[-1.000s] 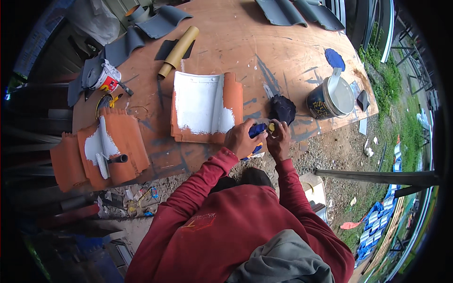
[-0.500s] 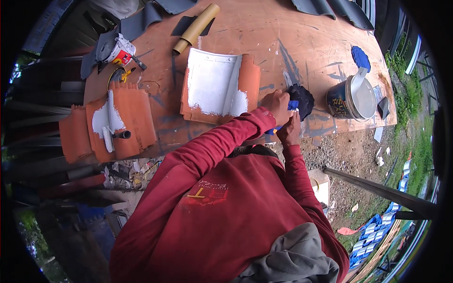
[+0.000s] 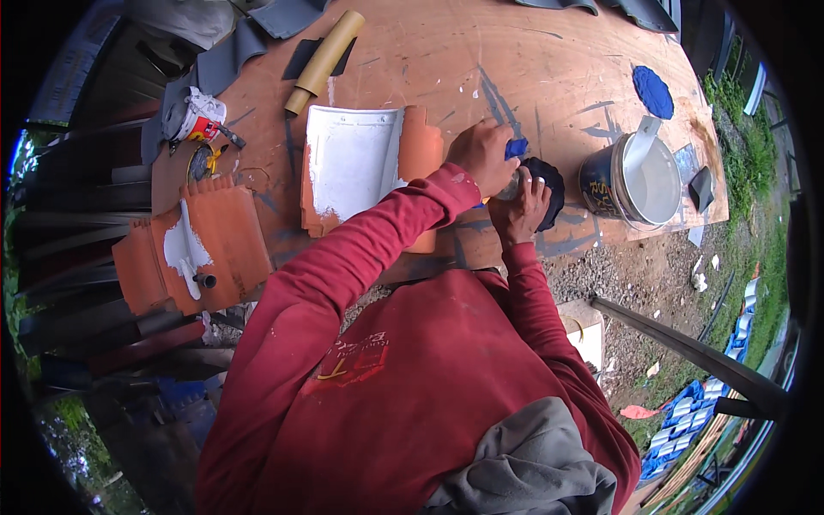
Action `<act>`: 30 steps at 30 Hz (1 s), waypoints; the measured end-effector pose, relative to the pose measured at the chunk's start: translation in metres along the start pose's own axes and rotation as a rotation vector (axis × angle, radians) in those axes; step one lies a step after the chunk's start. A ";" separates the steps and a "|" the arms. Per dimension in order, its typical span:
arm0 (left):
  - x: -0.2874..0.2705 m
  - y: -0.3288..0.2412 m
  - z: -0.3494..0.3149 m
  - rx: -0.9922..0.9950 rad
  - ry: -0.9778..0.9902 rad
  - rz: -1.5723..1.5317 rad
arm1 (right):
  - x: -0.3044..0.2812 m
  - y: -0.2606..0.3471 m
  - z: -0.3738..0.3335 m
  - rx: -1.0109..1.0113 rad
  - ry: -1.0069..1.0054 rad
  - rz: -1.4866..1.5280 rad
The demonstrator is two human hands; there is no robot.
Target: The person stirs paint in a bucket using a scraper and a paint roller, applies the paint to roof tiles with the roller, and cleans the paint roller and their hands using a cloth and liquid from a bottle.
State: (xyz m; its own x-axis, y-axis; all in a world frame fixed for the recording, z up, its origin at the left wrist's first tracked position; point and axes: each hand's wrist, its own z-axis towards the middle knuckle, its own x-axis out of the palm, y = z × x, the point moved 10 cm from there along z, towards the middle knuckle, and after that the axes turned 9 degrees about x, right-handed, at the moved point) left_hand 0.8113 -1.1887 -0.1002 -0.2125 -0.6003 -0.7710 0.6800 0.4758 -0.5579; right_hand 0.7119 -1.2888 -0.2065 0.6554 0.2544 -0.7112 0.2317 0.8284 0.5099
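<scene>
My left hand (image 3: pixel 482 159) is closed, with a small blue object (image 3: pixel 516 148) showing past its fingers; its kind is not clear. Just beside it, my right hand (image 3: pixel 522 209) has its fingers curled round something pale, mostly covered by the hands. A black, rounded, ragged-edged piece (image 3: pixel 548 187) lies on the table right behind the right hand. Left of my hands rests a terracotta roof tile (image 3: pixel 352 163), its face largely coated white. My left forearm passes over that tile's near corner.
On the right stands a dark bucket (image 3: pixel 605 182) with a flat scraper (image 3: pixel 639 146) in it, near a blue round patch (image 3: pixel 653 92). Partly whitened tiles (image 3: pixel 227 232) lie at left, below a paint-smeared tub (image 3: pixel 196 116). A brown cardboard tube (image 3: pixel 326 60) lies farther back on the wooden table (image 3: pixel 429 69).
My hands have shifted slightly left and farther apart, and the right hand's fingers now spread more visibly over the pale thing. The view has moved a little, shifting the tiles and bucket.
</scene>
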 end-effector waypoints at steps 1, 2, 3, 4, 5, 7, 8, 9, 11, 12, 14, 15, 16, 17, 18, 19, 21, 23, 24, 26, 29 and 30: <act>-0.007 0.003 0.005 -0.036 -0.007 -0.016 | -0.003 -0.008 0.006 0.019 -0.028 0.032; -0.014 0.011 0.008 -0.080 -0.018 -0.028 | -0.010 -0.009 0.014 0.031 -0.038 0.023; -0.009 0.031 0.007 -0.150 -0.046 -0.117 | -0.015 -0.012 0.021 0.064 0.003 0.098; -0.002 0.051 0.004 -0.222 -0.074 -0.206 | -0.021 -0.016 0.027 0.092 0.044 0.174; 0.003 0.066 0.004 -0.346 -0.044 -0.220 | -0.020 -0.029 0.030 0.140 0.111 0.140; 0.049 0.146 -0.013 -0.554 -0.295 -0.884 | -0.030 -0.019 0.045 0.093 0.202 0.165; 0.081 0.150 -0.017 -0.756 -0.347 -1.416 | -0.033 -0.016 0.049 0.067 0.295 0.174; 0.098 0.146 -0.021 -0.811 -0.326 -1.628 | -0.036 -0.011 0.055 0.065 0.353 0.105; 0.116 0.135 -0.023 -0.795 -0.282 -1.749 | -0.042 -0.004 0.067 0.058 0.417 0.037; 0.123 0.128 -0.024 -0.769 -0.261 -1.863 | -0.037 0.001 0.069 0.033 0.485 -0.019; 0.127 0.120 -0.027 -0.803 -0.229 -1.872 | -0.037 0.012 0.080 -0.003 0.474 -0.022; 0.140 0.122 -0.027 -0.805 -0.195 -1.937 | -0.030 0.011 0.082 0.009 0.536 -0.098; 0.143 0.122 -0.025 -0.800 -0.173 -1.997 | -0.021 0.012 0.084 0.010 0.596 -0.167; 0.146 0.126 -0.023 -0.804 -0.194 -2.011 | -0.017 0.016 0.088 -0.005 0.604 -0.163; 0.146 0.131 -0.023 -0.803 -0.218 -2.010 | -0.014 0.017 0.090 -0.016 0.625 -0.168; 0.146 0.134 -0.023 -0.845 -0.256 -2.001 | -0.010 0.016 0.091 -0.024 0.647 -0.177; 0.141 0.140 -0.020 -0.877 -0.352 -1.979 | -0.003 0.017 0.097 -0.039 0.645 -0.152; 0.129 0.135 -0.014 -0.841 -0.393 -1.987 | 0.005 0.016 0.102 -0.058 0.656 -0.139; 0.124 0.136 -0.010 -0.804 -0.412 -1.994 | 0.008 0.018 0.105 -0.071 0.663 -0.135; 0.125 0.144 -0.008 -0.848 -0.397 -1.983 | 0.010 0.026 0.116 -0.073 0.647 -0.061; 0.120 0.167 -0.021 -1.003 -0.412 -1.578 | 0.019 0.030 0.137 0.019 0.662 0.084; 0.106 0.176 -0.023 -0.958 -0.456 -1.377 | 0.028 0.032 0.146 0.003 0.662 0.092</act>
State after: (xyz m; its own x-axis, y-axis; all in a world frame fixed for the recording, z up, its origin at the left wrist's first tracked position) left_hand 0.8922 -1.1536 -0.2868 0.0827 -0.8975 0.4331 -0.4714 -0.4182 -0.7765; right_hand 0.8426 -1.3279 -0.1394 0.0928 0.5778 -0.8109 0.1986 0.7873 0.5837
